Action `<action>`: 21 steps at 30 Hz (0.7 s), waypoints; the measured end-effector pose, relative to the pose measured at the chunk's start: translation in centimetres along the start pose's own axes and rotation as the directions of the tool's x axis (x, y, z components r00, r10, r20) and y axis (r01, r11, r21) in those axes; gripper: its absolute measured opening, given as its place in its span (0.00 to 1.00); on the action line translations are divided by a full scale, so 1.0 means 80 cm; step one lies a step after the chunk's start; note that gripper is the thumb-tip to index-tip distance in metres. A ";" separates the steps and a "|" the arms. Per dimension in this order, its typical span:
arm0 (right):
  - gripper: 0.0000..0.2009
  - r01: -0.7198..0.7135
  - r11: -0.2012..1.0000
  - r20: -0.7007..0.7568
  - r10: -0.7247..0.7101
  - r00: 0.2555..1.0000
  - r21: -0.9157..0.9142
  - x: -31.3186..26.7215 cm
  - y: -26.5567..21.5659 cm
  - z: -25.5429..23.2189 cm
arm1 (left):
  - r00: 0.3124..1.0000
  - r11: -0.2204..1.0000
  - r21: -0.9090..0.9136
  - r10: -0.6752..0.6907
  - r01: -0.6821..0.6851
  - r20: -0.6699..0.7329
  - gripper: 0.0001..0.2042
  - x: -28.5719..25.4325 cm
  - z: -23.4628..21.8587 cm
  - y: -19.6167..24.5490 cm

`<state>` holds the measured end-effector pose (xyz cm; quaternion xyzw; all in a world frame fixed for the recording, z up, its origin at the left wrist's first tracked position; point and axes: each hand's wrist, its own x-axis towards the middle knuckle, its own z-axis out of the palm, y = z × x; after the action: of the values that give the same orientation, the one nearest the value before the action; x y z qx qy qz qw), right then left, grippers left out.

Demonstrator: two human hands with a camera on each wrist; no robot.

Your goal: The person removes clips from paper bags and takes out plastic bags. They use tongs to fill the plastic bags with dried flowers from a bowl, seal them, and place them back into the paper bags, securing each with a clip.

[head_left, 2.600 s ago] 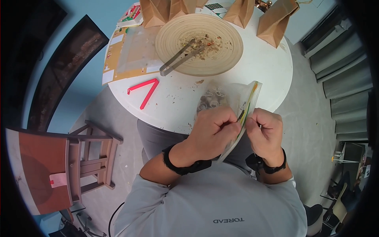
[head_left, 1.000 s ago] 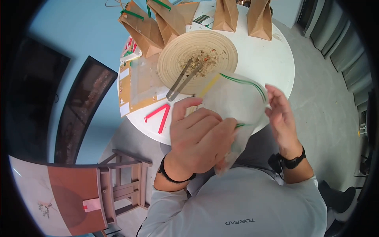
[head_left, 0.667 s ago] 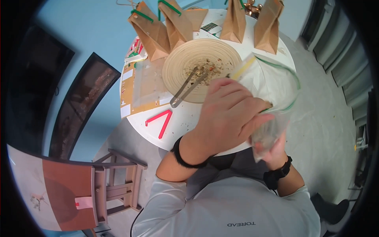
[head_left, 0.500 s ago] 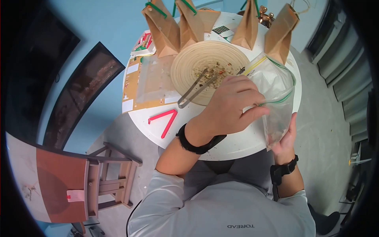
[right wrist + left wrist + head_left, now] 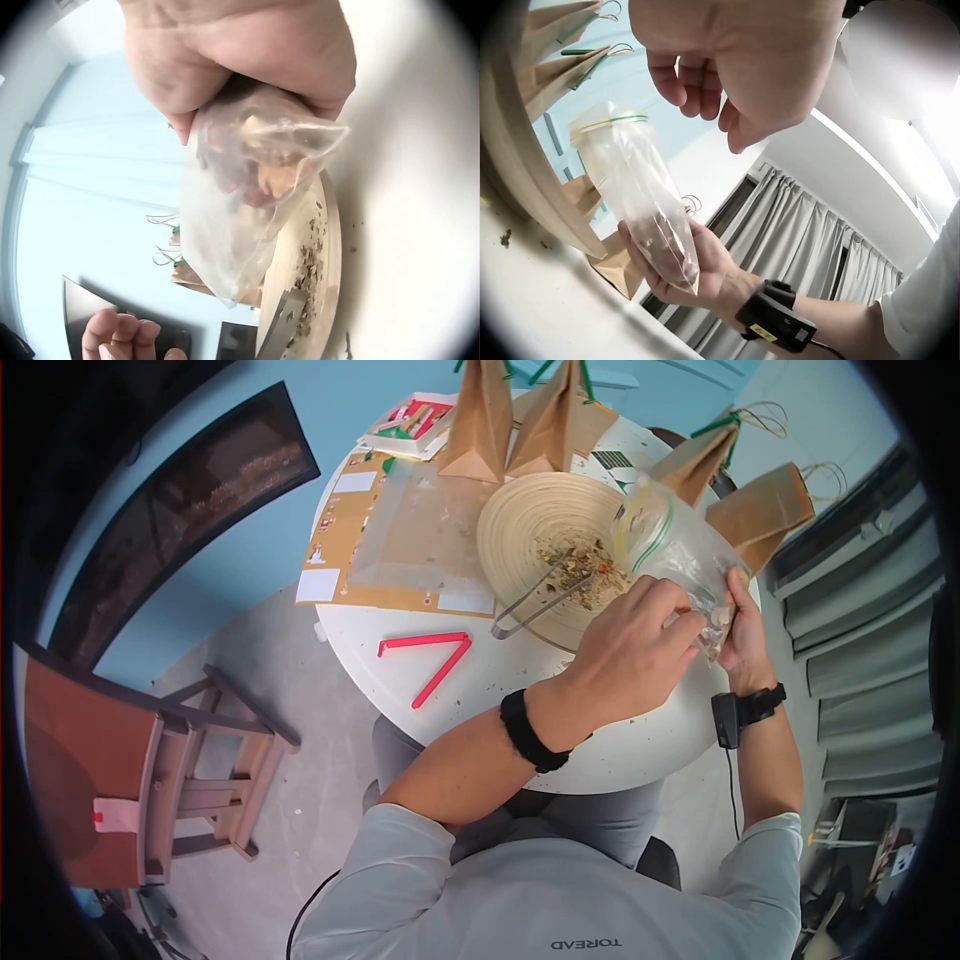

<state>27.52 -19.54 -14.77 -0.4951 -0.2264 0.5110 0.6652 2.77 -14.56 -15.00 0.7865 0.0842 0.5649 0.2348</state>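
The right hand point(image 5: 744, 635) grips the lower end of the plastic bag point(image 5: 698, 550), beside the plate point(image 5: 520, 510) on the desk point(image 5: 620, 755). The left hand point(image 5: 632, 650) is free, fingers loosely bent. Contents occupy the bag's lower end; mouth opening appears unclear.

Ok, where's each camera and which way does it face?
Head: on the head, facing down at bowl, bag, left hand, right hand and shirt.
Left wrist: worn there, faces past left hand to bag in right hand.
Right wrist: worn there, faces past right hand to bag and bowl; left fingers show.
Wrist views share bag, hands.
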 end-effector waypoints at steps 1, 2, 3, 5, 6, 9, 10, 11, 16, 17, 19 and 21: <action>0.20 -0.020 0.999 0.047 0.022 0.999 -0.048 0.016 -0.007 -0.017 | 1.000 1.000 0.006 -0.020 0.020 0.011 0.17 -0.001 0.000 -0.003; 0.19 -0.040 0.995 0.092 0.049 0.995 -0.094 0.028 -0.016 -0.028 | 0.999 0.999 0.009 -0.033 0.033 0.014 0.17 -0.003 -0.001 -0.004; 0.19 -0.031 0.988 0.098 0.046 0.994 -0.149 0.040 -0.019 -0.034 | 0.999 0.999 0.012 -0.043 0.043 0.020 0.17 -0.003 -0.002 -0.004; 0.18 0.011 0.964 0.071 0.008 0.997 -0.264 0.042 -0.030 0.002 | 0.998 0.998 0.010 -0.060 0.060 0.027 0.16 -0.004 -0.002 -0.002; 0.18 0.044 0.944 0.044 -0.032 0.999 -0.326 0.040 -0.037 0.024 | 0.997 0.998 0.005 -0.065 0.065 0.028 0.15 -0.003 -0.002 0.001; 0.20 0.032 0.894 0.048 -0.012 0.999 -0.446 0.051 -0.054 0.048 | 0.998 0.998 0.001 -0.058 0.058 0.033 0.13 -0.002 -0.006 0.008; 0.20 0.038 0.876 0.055 -0.013 0.998 -0.481 0.054 -0.061 0.058 | 0.998 0.999 0.003 -0.052 0.052 0.035 0.12 -0.002 -0.007 0.007; 0.20 0.042 0.857 0.061 -0.013 0.998 -0.514 0.056 -0.068 0.067 | 0.998 0.998 0.005 -0.058 0.058 0.037 0.12 -0.003 -0.007 0.007; 0.25 0.046 0.754 0.095 0.022 0.995 -0.656 0.075 -0.100 0.084 | 0.994 0.996 0.033 -0.085 0.083 0.067 0.11 -0.004 -0.007 0.002; 0.27 0.040 0.719 0.060 0.002 0.998 -0.694 0.079 -0.103 0.084 | 0.995 0.996 0.043 -0.078 0.076 0.057 0.11 -0.004 -0.007 0.002; 0.29 0.071 0.683 0.091 -0.007 0.996 -0.727 0.078 -0.104 0.094 | 0.997 0.996 0.063 -0.067 0.064 0.038 0.11 -0.005 -0.006 0.001; 0.30 0.097 0.661 0.107 -0.026 0.994 -0.744 0.079 -0.101 0.100 | 0.992 0.995 0.057 -0.090 0.086 0.084 0.11 -0.006 -0.007 0.001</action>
<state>27.10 -10.30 -5.62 -0.6939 -0.4614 0.3711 0.4096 2.08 -14.66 -15.27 0.8118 0.1234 0.5168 0.2420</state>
